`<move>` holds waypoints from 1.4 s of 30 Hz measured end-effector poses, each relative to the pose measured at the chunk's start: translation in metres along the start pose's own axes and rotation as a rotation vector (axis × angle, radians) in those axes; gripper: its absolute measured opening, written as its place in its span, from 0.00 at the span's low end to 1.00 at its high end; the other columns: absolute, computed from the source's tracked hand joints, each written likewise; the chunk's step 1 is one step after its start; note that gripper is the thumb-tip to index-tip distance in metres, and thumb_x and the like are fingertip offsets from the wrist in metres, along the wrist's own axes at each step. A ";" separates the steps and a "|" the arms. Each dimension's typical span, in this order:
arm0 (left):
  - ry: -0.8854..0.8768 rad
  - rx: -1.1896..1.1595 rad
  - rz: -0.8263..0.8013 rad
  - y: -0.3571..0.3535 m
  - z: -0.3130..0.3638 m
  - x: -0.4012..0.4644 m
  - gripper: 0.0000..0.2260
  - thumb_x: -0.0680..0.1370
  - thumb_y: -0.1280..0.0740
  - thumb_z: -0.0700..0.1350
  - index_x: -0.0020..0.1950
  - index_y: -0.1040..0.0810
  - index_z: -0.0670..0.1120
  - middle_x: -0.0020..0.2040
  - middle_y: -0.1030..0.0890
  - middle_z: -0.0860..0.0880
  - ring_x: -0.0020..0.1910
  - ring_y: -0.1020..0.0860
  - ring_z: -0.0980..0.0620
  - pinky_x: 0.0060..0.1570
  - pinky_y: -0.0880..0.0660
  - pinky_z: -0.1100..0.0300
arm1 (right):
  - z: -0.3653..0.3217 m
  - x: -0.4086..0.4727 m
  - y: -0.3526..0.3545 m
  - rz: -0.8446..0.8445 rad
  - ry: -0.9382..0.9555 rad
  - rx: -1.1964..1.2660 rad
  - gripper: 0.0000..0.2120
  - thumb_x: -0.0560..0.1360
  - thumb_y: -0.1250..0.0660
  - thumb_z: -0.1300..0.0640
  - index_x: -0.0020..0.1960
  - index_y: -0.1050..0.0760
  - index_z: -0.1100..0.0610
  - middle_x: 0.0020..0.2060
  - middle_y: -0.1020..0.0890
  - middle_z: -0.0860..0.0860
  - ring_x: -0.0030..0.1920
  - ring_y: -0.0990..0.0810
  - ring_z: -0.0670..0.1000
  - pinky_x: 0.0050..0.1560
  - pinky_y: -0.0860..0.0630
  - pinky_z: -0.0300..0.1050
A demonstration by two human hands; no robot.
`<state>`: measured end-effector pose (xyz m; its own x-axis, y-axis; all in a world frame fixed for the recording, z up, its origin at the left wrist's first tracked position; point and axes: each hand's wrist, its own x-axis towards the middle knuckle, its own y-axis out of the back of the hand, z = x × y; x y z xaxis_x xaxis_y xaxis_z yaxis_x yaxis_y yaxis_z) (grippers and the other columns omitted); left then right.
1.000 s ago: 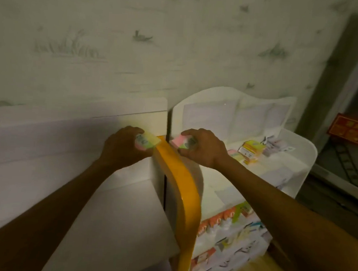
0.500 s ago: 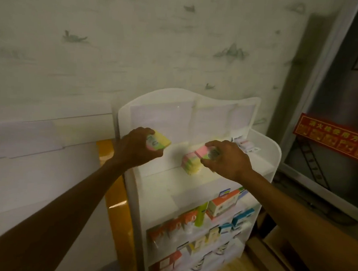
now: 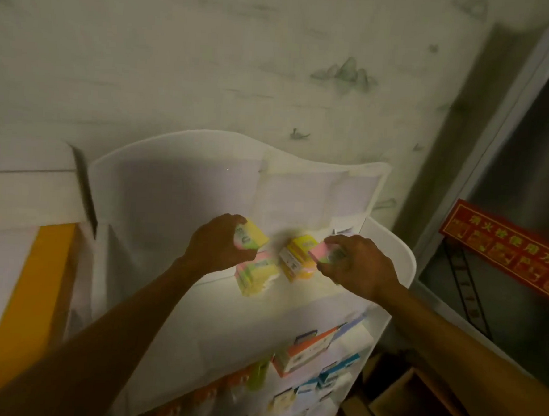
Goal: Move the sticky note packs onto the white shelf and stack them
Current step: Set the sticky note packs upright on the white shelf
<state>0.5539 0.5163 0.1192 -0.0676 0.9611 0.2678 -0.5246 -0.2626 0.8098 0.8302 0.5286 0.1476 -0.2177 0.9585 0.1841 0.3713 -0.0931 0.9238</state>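
Observation:
My left hand grips a yellow-topped sticky note pack above the top level of the white shelf. My right hand holds a pink-topped sticky note pack just right of it. On the shelf top under my hands stand two small stacks: a pink and yellow stack and a yellow and orange stack. Both held packs hover slightly above these stacks.
The shelf stands against a pale wall. Its lower levels hold several small boxes, including an orange and white box. An orange panel is at the left. A red sign hangs on a dark door at the right.
My view has swung right and closer to the shelf. Both hands, each with its pack, have moved over the shelf top and now hover above the stacks.

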 end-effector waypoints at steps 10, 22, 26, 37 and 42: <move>0.082 0.065 -0.113 -0.058 -0.003 0.074 0.35 0.66 0.25 0.57 0.70 0.33 0.52 0.67 0.29 0.52 0.63 0.28 0.51 0.58 0.31 0.58 | 0.051 0.094 -0.019 -0.076 0.051 0.025 0.26 0.67 0.29 0.36 0.63 0.28 0.39 0.58 0.23 0.46 0.61 0.25 0.50 0.54 0.28 0.45; 0.167 0.218 -0.162 -0.089 0.001 0.096 0.41 0.64 0.23 0.55 0.72 0.36 0.50 0.67 0.30 0.52 0.65 0.29 0.51 0.60 0.31 0.61 | 0.063 0.170 -0.078 -0.255 0.265 0.104 0.30 0.66 0.34 0.30 0.62 0.27 0.44 0.56 0.21 0.49 0.57 0.22 0.53 0.53 0.22 0.48; 0.241 0.269 -0.107 -0.080 -0.014 0.074 0.40 0.62 0.23 0.56 0.71 0.34 0.52 0.66 0.29 0.54 0.62 0.28 0.52 0.56 0.27 0.58 | 0.038 0.178 -0.120 -0.327 0.286 0.112 0.30 0.66 0.33 0.31 0.60 0.29 0.48 0.55 0.23 0.53 0.59 0.24 0.56 0.55 0.26 0.49; 0.411 0.300 0.009 -0.051 -0.034 0.022 0.35 0.65 0.24 0.54 0.69 0.31 0.49 0.65 0.27 0.51 0.59 0.25 0.50 0.54 0.27 0.58 | -0.012 0.178 -0.188 -0.397 0.324 -0.015 0.36 0.68 0.33 0.36 0.66 0.35 0.59 0.60 0.27 0.60 0.58 0.25 0.59 0.54 0.26 0.49; 0.438 0.330 0.031 -0.043 -0.039 0.014 0.35 0.65 0.24 0.55 0.69 0.31 0.49 0.64 0.27 0.50 0.57 0.24 0.50 0.52 0.26 0.59 | -0.022 0.179 -0.196 -0.416 0.334 -0.077 0.37 0.67 0.32 0.35 0.65 0.36 0.58 0.59 0.29 0.61 0.57 0.25 0.60 0.55 0.26 0.50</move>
<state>0.5428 0.5441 0.0673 -0.4628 0.8798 0.1088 -0.2276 -0.2365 0.9446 0.6985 0.7121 0.0068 -0.6121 0.7820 -0.1180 0.1275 0.2448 0.9612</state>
